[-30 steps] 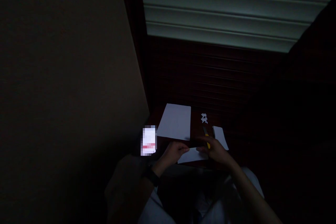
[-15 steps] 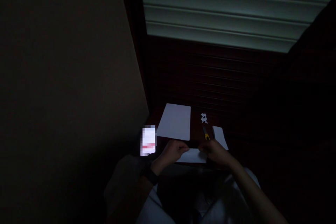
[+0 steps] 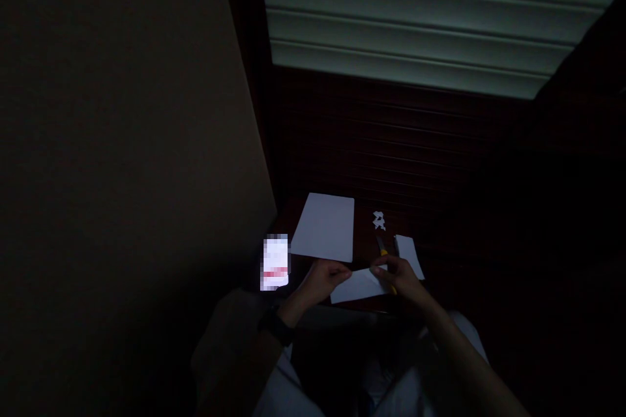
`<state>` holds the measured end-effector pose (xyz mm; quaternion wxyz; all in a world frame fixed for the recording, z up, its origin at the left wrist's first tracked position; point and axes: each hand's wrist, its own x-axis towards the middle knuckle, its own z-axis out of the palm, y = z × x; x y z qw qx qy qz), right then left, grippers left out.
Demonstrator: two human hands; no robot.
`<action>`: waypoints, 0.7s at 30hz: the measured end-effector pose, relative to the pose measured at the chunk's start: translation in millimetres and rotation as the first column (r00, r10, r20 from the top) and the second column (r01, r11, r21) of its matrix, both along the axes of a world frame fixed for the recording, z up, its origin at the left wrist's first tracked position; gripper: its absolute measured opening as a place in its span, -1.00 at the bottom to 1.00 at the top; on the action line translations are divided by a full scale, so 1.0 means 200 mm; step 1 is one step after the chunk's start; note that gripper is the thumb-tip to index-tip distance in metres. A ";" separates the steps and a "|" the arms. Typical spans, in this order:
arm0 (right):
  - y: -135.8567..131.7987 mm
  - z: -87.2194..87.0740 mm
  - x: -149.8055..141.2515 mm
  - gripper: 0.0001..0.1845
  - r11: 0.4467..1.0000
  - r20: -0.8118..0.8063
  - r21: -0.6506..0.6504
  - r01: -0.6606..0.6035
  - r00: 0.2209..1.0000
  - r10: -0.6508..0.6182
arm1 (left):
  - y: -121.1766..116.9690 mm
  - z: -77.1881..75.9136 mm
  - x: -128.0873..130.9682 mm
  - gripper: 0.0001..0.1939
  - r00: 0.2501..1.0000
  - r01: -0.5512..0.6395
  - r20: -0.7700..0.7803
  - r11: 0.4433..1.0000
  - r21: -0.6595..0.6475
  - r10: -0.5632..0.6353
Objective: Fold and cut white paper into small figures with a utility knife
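In a very dark room, a small white paper piece is held at the near edge of a dark wooden table. My left hand pinches its left end. My right hand grips its right end. A yellow-handled cutter lies just beyond my right hand. A larger white sheet lies flat on the table past my left hand.
A crumpled white paper scrap and another small white sheet lie at the table's right. A bright blurred card or screen stands at the left. A beige wall is close on the left, window blinds ahead.
The paper piece between my hands has tilted, its right end now raised a little. Both hands stay on its ends near the table's front edge.
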<state>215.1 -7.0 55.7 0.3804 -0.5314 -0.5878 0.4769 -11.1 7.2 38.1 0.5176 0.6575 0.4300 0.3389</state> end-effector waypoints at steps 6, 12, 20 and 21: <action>0.03 -0.04 -0.03 -0.62 0.999 0.058 -0.041 -0.020 0.998 0.023 | -0.03 0.01 0.03 -0.66 0.996 0.080 0.049 0.993 -0.086 -0.076; 0.03 -0.03 -0.01 -0.63 0.996 0.027 -0.090 -0.019 0.999 0.021 | -0.05 0.03 0.01 -0.65 0.988 0.140 0.084 0.981 -0.136 -0.129; 0.02 0.03 0.02 -0.62 0.974 -0.134 -0.201 0.100 0.983 -0.129 | -0.06 0.01 -0.07 -0.67 0.980 0.170 0.136 0.971 -0.171 -0.147; 0.02 0.04 0.03 -0.62 0.971 -0.137 -0.209 0.116 0.980 -0.147 | -0.06 0.00 -0.08 -0.67 0.977 0.179 0.145 0.967 -0.182 -0.154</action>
